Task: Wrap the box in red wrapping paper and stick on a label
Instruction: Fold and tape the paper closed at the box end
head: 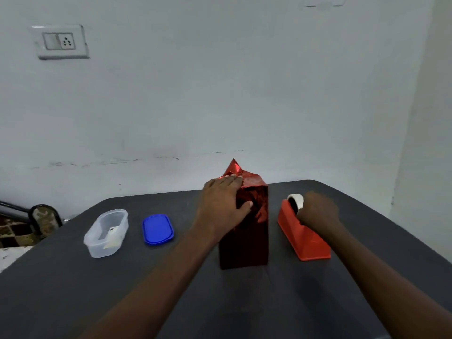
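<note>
Biggest risk: the box (244, 231), standing upright mid-frame on the dark bench (281, 302) and already covered in shiny red wrapping paper (254, 209), tips or slides if the left hand (223, 204) eases off while the right pulls tape. It is tall on a narrow base, so a sideways tug would topple it.

Next risk: the top fold springs open. A red paper point (233, 166) sticks up untaped at the top centre; only the left fingers (231, 178) pressing on the top edge hold the folds down.

Smaller risk: the red tape dispenser (303, 233), right of the box and apart from it, drags across the bench under a one-handed pull, or the tape tears crooked.

Pose: left hand lies flat-ish over the box's top left corner, fingers straight on top, thumb (245, 206) pressed on the front face. Right hand (318, 210) reaches to the white tape roll (296, 200), back of hand to camera and blurred; cannot tell if its fingers pinch tape.

Lower left of the frame: clear plastic tub (106, 232) with something pale inside, possibly labels, and a blue lid (157, 230) beside it. Label not yet on.
</note>
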A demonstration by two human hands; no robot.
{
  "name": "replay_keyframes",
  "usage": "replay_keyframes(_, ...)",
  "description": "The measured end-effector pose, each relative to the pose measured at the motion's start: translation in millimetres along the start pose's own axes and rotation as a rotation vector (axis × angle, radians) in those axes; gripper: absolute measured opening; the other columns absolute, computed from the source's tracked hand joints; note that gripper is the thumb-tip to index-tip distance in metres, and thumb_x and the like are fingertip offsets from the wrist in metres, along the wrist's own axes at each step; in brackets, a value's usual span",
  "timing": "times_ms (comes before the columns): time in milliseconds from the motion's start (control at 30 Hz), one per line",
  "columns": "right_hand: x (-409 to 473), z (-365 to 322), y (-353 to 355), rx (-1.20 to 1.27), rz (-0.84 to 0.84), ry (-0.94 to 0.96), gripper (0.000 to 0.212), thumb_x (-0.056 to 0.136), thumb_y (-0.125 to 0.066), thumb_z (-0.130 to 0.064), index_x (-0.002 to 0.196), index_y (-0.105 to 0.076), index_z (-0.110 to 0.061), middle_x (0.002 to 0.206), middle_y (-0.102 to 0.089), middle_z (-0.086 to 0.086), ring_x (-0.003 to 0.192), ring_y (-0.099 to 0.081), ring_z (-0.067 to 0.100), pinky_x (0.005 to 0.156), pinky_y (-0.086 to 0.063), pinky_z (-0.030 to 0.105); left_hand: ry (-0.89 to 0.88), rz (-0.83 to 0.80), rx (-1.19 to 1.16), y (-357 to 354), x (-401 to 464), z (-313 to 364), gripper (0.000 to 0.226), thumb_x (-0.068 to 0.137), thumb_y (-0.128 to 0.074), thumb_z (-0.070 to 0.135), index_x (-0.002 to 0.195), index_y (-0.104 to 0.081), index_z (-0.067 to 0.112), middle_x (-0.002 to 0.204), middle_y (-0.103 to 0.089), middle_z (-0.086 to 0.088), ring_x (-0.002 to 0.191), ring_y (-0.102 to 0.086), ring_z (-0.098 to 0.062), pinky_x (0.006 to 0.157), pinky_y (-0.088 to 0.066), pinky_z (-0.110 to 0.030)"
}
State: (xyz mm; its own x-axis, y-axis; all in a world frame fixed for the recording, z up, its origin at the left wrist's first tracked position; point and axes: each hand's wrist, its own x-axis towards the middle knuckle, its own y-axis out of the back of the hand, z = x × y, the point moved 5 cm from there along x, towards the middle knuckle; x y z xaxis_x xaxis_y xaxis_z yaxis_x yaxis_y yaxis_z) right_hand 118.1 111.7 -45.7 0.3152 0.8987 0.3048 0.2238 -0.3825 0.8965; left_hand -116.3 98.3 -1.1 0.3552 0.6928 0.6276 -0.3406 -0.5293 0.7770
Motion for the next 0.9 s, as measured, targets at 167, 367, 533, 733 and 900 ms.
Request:
replay_keyframes(167,-5.9,27.3,5.0,-0.088,-0.013,-0.077,0.021,0.080,-0.072,-0.025,0.094,-0.061,-0.014,0.105,-0.069,0.008,0.099,-0.066,0.028,0.068,-0.042,0.028,0.006,-0.006,-0.006,-1.8,2.1,3.6,0.068,0.092,-0.055,0.053,0.150,-0.040,0.021,0.155,-0.042,-0.001,0.144,-0.034,-0.017,0.118,-0.016,-0.034)
replay_keyframes(367,2.5,57.5,-4.5,0.335,-0.218,-0.330,0.007,0.082,-0.064,-0.010,0.079,-0.064,-0.004,0.065,-0.072,0.015,0.050,-0.071,0.027,0.050,-0.055,0.027,0.008,-0.019,-0.012,-2.5,0.4,11.0,0.068,0.093,-0.054,0.053,0.151,-0.039,0.021,0.155,-0.041,-0.001,0.144,-0.034,-0.017,0.119,-0.016,-0.035)
replay_keyframes(533,-1.3,61.0,-2.0,0.573,-0.254,-0.447,0.013,0.081,-0.063,-0.004,0.084,-0.060,0.008,0.075,-0.062,0.026,0.062,-0.071,0.047,0.069,-0.062,0.053,0.014,-0.027,-0.012,-1.4,-0.4,10.8,0.068,0.094,-0.053,0.054,0.152,-0.036,0.022,0.157,-0.038,0.000,0.145,-0.032,-0.017,0.120,-0.015,-0.035)
replay_keyframes(733,-10.8,56.1,3.1,0.819,-0.113,-0.414,0.038,0.069,-0.063,-0.020,0.091,-0.066,0.011,0.082,-0.062,0.024,0.060,-0.070,0.044,0.052,-0.058,0.060,0.022,-0.019,-0.009,-1.8,0.6,8.4,0.068,0.093,-0.054,0.054,0.151,-0.037,0.022,0.156,-0.040,0.000,0.144,-0.033,-0.017,0.119,-0.016,-0.035)
replay_keyframes(900,-42.2,72.6,-13.8,0.868,0.107,-0.440,0.028,0.080,-0.067,-0.016,0.057,-0.061,-0.001,0.053,-0.057,0.010,0.060,-0.072,0.036,0.051,-0.059,0.041,0.022,-0.017,-0.005,-1.9,1.7,8.0,0.068,0.093,-0.054,0.054,0.151,-0.038,0.022,0.156,-0.040,0.000,0.144,-0.034,-0.018,0.119,-0.017,-0.036)
